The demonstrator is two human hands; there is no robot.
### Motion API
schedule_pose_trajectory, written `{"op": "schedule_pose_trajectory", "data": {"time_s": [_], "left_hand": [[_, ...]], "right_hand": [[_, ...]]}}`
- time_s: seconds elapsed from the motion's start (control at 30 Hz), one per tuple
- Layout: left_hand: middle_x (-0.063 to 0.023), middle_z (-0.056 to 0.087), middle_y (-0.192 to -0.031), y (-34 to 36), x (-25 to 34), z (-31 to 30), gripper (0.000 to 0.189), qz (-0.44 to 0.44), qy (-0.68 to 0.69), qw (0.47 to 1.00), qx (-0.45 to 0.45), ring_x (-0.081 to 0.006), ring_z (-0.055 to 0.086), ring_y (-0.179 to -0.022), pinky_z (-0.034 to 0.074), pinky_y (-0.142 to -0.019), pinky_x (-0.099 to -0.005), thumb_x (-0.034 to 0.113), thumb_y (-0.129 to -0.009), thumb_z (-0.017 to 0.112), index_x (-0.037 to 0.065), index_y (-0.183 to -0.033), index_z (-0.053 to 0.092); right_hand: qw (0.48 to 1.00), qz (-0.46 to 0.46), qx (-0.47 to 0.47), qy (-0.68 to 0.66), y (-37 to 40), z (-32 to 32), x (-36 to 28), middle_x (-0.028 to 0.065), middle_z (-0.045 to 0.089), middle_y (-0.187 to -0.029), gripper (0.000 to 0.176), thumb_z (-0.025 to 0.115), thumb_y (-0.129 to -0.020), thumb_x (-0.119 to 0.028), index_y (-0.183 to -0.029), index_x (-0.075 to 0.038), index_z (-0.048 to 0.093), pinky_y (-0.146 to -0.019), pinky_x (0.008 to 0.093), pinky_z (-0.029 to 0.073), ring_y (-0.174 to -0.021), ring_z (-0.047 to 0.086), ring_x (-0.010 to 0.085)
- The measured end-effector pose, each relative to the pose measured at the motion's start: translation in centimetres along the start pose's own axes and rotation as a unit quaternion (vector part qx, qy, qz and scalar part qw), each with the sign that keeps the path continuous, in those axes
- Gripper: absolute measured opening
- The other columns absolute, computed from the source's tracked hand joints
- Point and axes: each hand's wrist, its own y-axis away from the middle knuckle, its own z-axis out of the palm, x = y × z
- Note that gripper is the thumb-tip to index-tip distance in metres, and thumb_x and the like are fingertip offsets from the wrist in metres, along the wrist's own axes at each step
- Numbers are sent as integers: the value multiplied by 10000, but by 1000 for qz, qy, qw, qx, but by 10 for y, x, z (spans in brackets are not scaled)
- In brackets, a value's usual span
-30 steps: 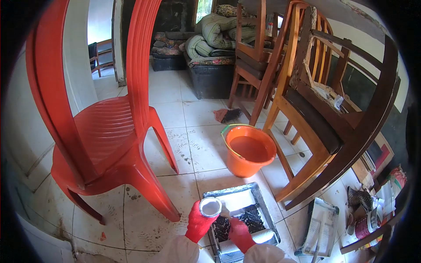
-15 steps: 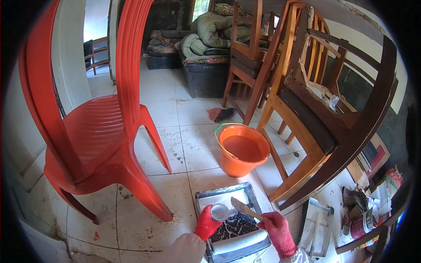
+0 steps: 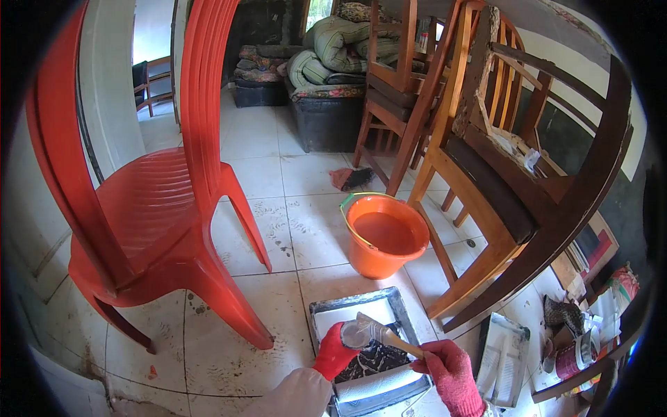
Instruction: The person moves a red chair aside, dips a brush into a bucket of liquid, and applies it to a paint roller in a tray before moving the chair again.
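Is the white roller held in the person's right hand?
No, the right hand holds a brush, while the white roller lies in a tray.

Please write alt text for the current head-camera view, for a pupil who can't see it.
A gloved left hand holds a small cup, the right hand a brush at its mouth, over a tray with a roller. Beyond stands an orange bucket, with a red plastic chair to the left and wooden chairs to the right.
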Motion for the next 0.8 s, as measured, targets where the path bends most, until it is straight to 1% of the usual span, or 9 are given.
{"op": "schedule_pose_trajectory", "data": {"time_s": [0.1, 0.2, 0.3, 0.4, 0.5, 0.57, 0.7, 0.8], "left_hand": [[-158, 615, -1086, 0, 2, -2, 546, 5, 22, 1000, -6, -316, 587, -1038, 468, -887, -385, 163, -658, 801, 46, -1129, 549], [-157, 616, -1087, 1, 10, -5, 536, -2, 34, 999, -7, -318, 586, -1036, 468, -885, -385, 163, -662, 798, 46, -1124, 551], [-155, 617, -1088, 2, 11, -6, 534, 11, 22, 1000, -3, -315, 589, -1034, 470, -883, -382, 161, -662, 798, 46, -1123, 552], [-154, 618, -1090, 2, 10, -6, 537, 17, 29, 999, -10, -309, 590, -1034, 470, -884, -382, 161, -660, 802, 44, -1121, 552], [-151, 616, -1096, 1, 10, -5, 546, 2, 34, 999, -12, -305, 588, -1038, 468, -890, -379, 169, -661, 805, 45, -1127, 549], [-148, 613, -1101, -1, 1, -2, 552, 9, 31, 999, -12, -304, 586, -1041, 467, -894, -378, 176, -664, 807, 47, -1133, 546], [-140, 631, -1064, -1, -2, -1, 552, 38, 5, 999, -1, -281, 612, -1000, 480, -858, -369, 224, -689, 817, 32, -1125, 540], [-137, 631, -1067, 2, 11, -6, 559, 25, 0, 1000, -5, -284, 612, -1001, 480, -858, -369, 226, -690, 816, 37, -1135, 536]], "right_hand": [[1000, -2, -12, 26, 2, 0, -16, 100, 646, -903, 189, 500, -929, -40, -1075, 59, 568, -759, 249, 515, -830, 643, 152], [1000, -19, -10, 12, 2, -2, -8, 100, 638, -909, 186, 500, -930, -33, -1080, 57, 562, -763, 250, 515, -827, 639, 152], [1000, -20, -4, -11, 2, -2, -3, 93, 632, -896, 177, 497, -929, -22, -1075, 55, 561, -761, 250, 515, -819, 635, 150], [999, -28, -2, 15, 3, -2, -6, 90, 628, -886, 165, 496, -929, -14, -1064, 53, 562, -764, 252, 515, -810, 632, 147], [1000, -24, 0, 4, 4, -1, -10, 91, 627, -886, 160, 498, -929, -18, -1058, 53, 563, -756, 248, 512, -810, 631, 146], [1000, -27, 0, 10, 4, -1, -8, 90, 629, -882, 159, 502, -929, -21, -1055, 53, 564, -750, 246, 509, -810, 631, 145], [999, -34, 11, 29, 6, 1, -12, 89, 635, -874, 162, 507, -926, -25, -1056, 49, 566, -734, 242, 504, -803, 632, 144], [996, -50, 9, 75, 7, 0, -15, 87, 642, -850, 159, 505, -920, -27, -1041, 49, 575, -726, 241, 502, -792, 635, 141]]}}
